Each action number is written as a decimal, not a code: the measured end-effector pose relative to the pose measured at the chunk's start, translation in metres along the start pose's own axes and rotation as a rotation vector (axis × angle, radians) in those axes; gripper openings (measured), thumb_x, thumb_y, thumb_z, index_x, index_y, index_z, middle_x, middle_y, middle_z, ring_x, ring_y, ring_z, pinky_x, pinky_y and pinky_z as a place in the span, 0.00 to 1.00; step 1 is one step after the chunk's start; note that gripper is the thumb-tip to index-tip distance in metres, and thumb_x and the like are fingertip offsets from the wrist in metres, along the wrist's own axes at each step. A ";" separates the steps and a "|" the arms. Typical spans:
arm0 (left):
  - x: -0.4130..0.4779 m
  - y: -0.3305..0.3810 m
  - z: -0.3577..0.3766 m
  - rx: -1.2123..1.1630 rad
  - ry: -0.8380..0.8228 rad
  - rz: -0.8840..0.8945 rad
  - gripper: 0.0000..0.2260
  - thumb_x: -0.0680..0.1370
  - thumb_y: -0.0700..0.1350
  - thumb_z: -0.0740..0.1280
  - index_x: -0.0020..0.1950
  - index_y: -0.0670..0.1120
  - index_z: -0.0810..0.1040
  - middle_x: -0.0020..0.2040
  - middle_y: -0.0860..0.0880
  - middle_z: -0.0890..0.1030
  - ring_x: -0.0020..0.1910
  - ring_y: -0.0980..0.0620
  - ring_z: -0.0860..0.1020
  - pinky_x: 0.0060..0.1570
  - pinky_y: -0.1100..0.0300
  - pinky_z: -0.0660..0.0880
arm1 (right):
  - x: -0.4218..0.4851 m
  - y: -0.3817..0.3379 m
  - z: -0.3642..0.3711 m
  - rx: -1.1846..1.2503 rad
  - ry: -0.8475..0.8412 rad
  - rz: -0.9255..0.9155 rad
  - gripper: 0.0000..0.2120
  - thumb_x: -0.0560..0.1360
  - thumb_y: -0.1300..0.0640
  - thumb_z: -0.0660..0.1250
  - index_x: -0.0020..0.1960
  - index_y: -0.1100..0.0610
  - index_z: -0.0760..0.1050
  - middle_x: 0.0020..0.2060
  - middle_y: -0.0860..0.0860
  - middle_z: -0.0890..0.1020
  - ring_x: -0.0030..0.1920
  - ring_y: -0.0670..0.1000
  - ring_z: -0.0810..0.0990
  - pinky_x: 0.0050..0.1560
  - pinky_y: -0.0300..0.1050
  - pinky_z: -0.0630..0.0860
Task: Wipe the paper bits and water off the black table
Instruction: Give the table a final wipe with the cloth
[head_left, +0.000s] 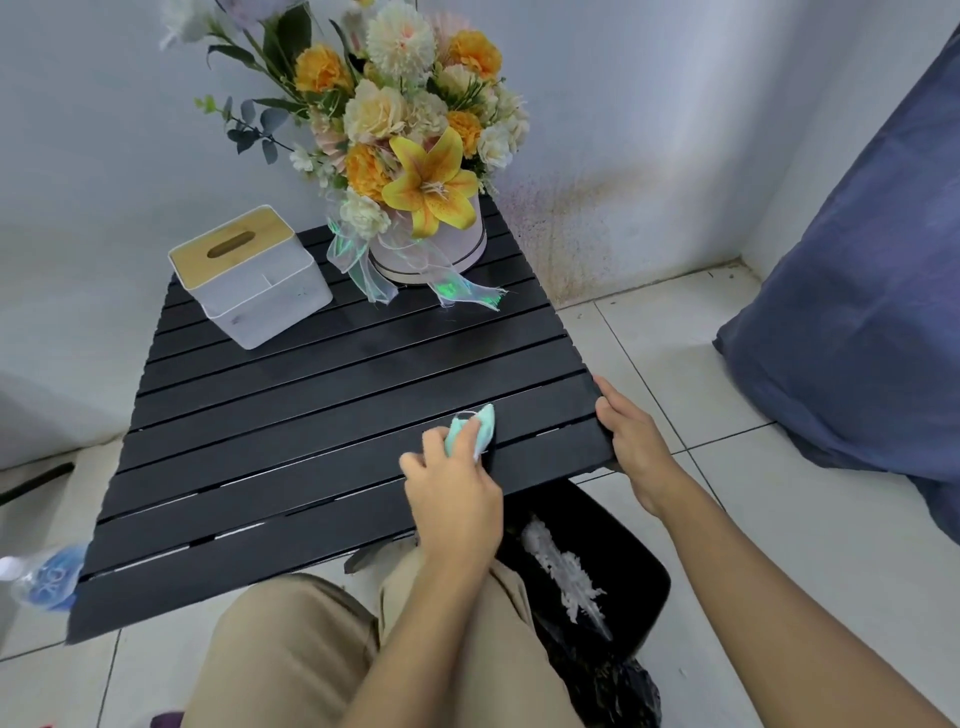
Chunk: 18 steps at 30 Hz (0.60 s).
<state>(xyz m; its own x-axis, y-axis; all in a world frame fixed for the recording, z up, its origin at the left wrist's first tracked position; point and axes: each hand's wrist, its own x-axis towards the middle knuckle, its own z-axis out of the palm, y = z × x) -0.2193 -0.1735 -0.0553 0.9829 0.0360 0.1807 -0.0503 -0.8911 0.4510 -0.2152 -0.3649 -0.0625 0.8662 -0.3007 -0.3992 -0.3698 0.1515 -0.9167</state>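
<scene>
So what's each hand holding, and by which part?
Left hand pinches the mint cloth by its near end, far tip sticking out. Right hand grips the right edge of the black table.

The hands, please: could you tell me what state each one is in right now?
Left hand: holding the green cloth on the table.
Right hand: gripping the table's edge.

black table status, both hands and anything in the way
Left hand pinches mint cloth on black table, near right edge. Right hand grips that edge. Tissue box, flower box at far end, clear of cloth.
</scene>
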 end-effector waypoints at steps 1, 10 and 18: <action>-0.013 0.012 0.001 0.000 -0.011 0.066 0.20 0.74 0.37 0.64 0.64 0.53 0.77 0.56 0.47 0.76 0.43 0.47 0.63 0.40 0.54 0.70 | 0.000 0.000 0.000 -0.010 0.007 0.003 0.20 0.84 0.55 0.54 0.75 0.47 0.65 0.69 0.45 0.74 0.67 0.49 0.73 0.71 0.53 0.68; 0.001 0.006 -0.043 -0.296 -0.437 0.354 0.17 0.80 0.44 0.63 0.64 0.62 0.75 0.57 0.63 0.74 0.51 0.52 0.66 0.54 0.67 0.60 | -0.003 -0.004 0.000 -0.124 -0.002 -0.049 0.18 0.83 0.57 0.55 0.71 0.45 0.69 0.62 0.43 0.77 0.61 0.47 0.76 0.62 0.45 0.74; 0.058 -0.012 -0.072 0.244 -0.469 0.429 0.31 0.77 0.64 0.59 0.76 0.64 0.51 0.76 0.57 0.59 0.72 0.51 0.57 0.69 0.53 0.49 | -0.016 -0.015 0.045 -0.606 0.285 -0.465 0.14 0.80 0.55 0.61 0.65 0.52 0.74 0.63 0.49 0.77 0.65 0.52 0.73 0.69 0.59 0.64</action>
<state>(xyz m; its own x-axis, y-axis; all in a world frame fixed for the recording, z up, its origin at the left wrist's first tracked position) -0.1749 -0.1282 0.0132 0.8605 -0.4941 -0.1240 -0.4653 -0.8614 0.2038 -0.2083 -0.3200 -0.0420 0.8874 -0.4477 0.1100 -0.1817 -0.5590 -0.8090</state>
